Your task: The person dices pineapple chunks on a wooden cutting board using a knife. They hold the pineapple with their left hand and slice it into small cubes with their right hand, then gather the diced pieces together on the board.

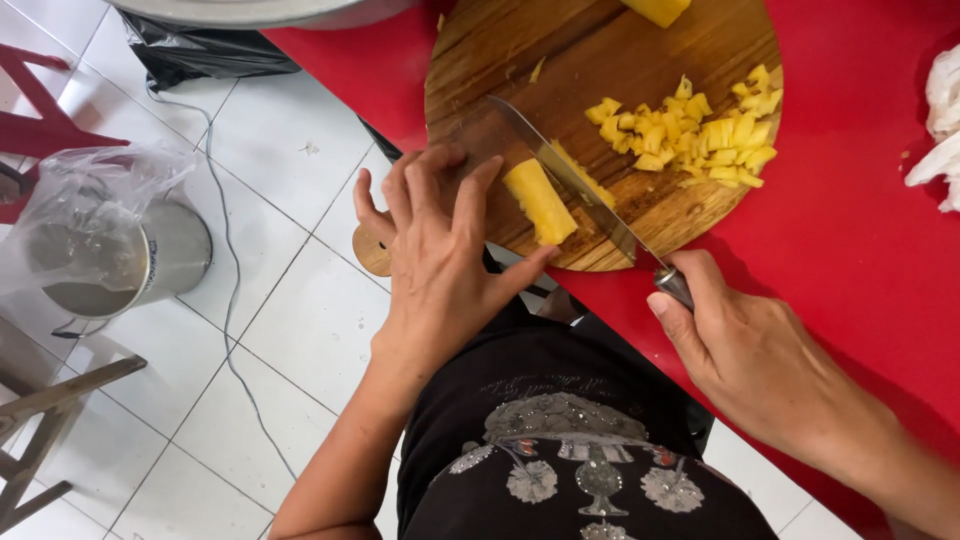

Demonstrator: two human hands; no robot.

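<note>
Head view, looking straight down over the edge of a red table top (pixel 860 230).

Round wooden cutting board (pixel 600 60) lies on the red surface, its near rim overhanging the table edge a little, a short wooden handle knob (pixel 372 250) poking out at lower left.

Left hand (pixel 440 260): I see it palm-down at the board's near-left edge, fingers spread fairly wide and loosely curved, fingertips resting on the wood. Thumb stretches right, its tip just below the near end of a long yellow strip of fruit flesh (pixel 540 203). The strip lies flat on the board, just beside the fingers; I cannot tell whether the hand actually touches it.

Right hand (pixel 750 350): closed around the handle of a broad steel-bladed kitchen knife (pixel 560 170) (handle almost fully hidden in the fist, only a dark ferrule shows). Blade runs diagonally up-left across the board, lying right along the strip's far side, with another bit of yellow showing behind it.

Further back on the board: a loose pile of small yellow fruit cubes (pixel 690 135), well apart from the strip. A larger yellow chunk (pixel 655 10) sits at the top rim, cut off by the frame.

Around: white crumpled cloth (pixel 940 130) at right on the table; white tiled floor (pixel 300 330) below; a metal pot lined with a clear plastic bag (pixel 110 240) standing on the floor at left.
</note>
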